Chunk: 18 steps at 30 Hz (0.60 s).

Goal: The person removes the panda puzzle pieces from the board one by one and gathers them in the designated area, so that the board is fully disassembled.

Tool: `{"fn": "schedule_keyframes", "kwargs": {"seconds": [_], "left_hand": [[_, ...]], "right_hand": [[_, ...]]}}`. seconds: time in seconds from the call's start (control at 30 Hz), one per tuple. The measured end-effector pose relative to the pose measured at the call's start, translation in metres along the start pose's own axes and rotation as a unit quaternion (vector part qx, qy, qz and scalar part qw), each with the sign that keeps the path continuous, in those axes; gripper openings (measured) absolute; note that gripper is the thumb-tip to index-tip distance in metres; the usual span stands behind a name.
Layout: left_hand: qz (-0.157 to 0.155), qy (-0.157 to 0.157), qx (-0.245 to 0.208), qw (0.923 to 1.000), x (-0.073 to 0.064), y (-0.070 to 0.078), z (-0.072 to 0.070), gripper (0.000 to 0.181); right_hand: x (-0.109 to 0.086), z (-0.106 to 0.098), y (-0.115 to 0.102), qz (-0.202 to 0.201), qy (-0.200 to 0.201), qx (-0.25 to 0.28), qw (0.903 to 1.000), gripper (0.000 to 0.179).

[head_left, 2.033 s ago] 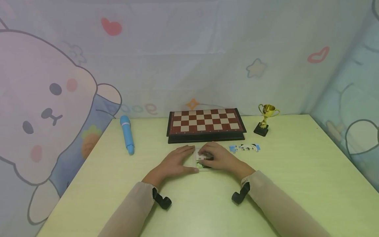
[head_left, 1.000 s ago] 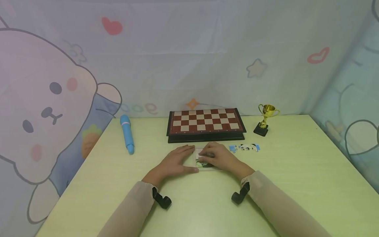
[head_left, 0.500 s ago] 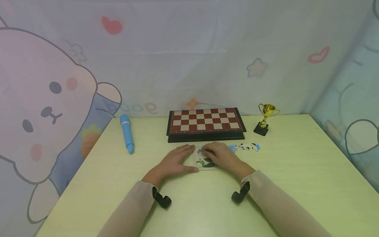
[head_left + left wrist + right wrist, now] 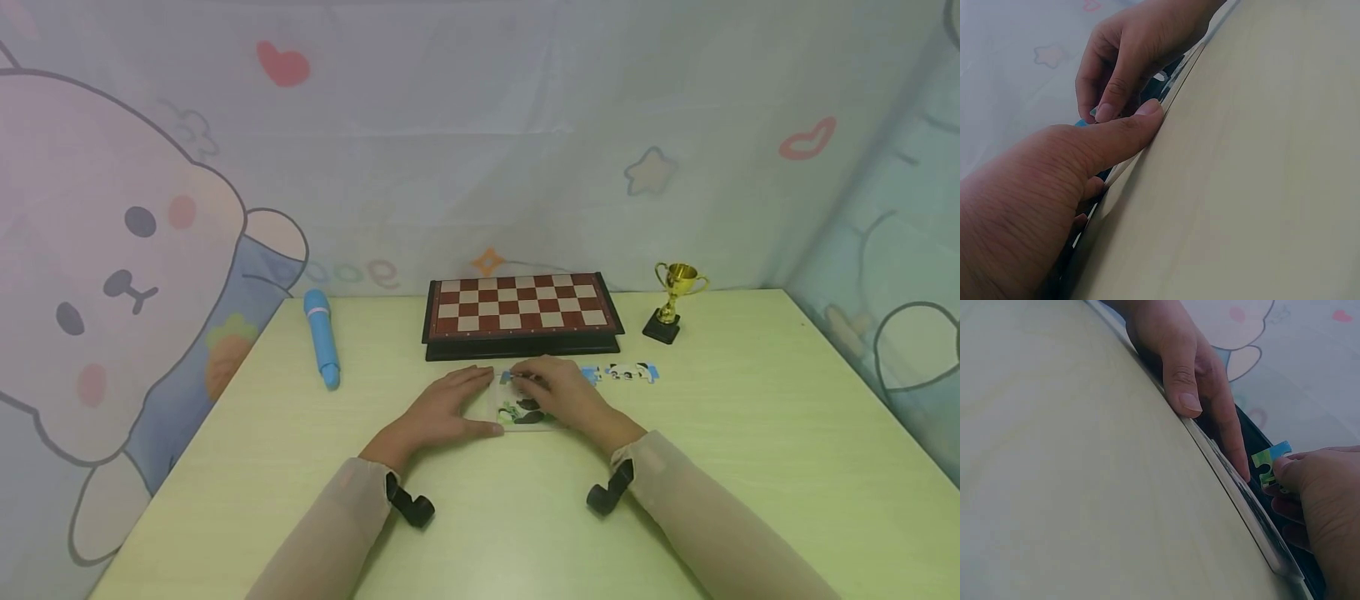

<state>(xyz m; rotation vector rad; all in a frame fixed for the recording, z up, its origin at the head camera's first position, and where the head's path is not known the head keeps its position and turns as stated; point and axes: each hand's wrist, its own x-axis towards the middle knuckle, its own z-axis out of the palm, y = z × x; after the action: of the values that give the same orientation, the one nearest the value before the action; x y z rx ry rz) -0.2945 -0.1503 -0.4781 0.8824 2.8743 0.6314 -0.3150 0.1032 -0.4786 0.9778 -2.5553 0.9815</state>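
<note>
My left hand [image 4: 442, 412] rests at the left side of a small pale puzzle frame [image 4: 525, 430]. Its thumb touches the front edge and its outstretched fingers reach the back left corner. Over the frame, my right hand [image 4: 566, 396] pinches a jigsaw piece [image 4: 1264, 464] between thumb and fingers; the right wrist view shows it as blue and green with a notch, tilted up. A panda picture in green, black and white [image 4: 522, 412] shows in the front of the frame. The right hand hides the frame's right part.
Just right of the right hand lie a blue loose piece [image 4: 592, 375] and joined panda-face pieces [image 4: 632, 373]. Behind the frame stands a chessboard box [image 4: 522, 317]. A gold trophy cup [image 4: 675, 296] is at the back right, a blue microphone-shaped stick [image 4: 322, 342] at the left.
My right hand has moved slightly back from the front of the frame with the pinched piece, uncovering more of the panda picture. My left hand stays in place.
</note>
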Motion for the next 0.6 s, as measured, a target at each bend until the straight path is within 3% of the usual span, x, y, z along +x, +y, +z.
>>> {"fn": "schedule_keyframes", "kwargs": {"seconds": [0.6], "left_hand": [[-0.005,0.0,0.009,0.9999,0.0,-0.002,0.002,0.096]], "right_hand": [[-0.008,-0.015,0.008,0.038,-0.001,0.038,0.9985,0.016]]}}
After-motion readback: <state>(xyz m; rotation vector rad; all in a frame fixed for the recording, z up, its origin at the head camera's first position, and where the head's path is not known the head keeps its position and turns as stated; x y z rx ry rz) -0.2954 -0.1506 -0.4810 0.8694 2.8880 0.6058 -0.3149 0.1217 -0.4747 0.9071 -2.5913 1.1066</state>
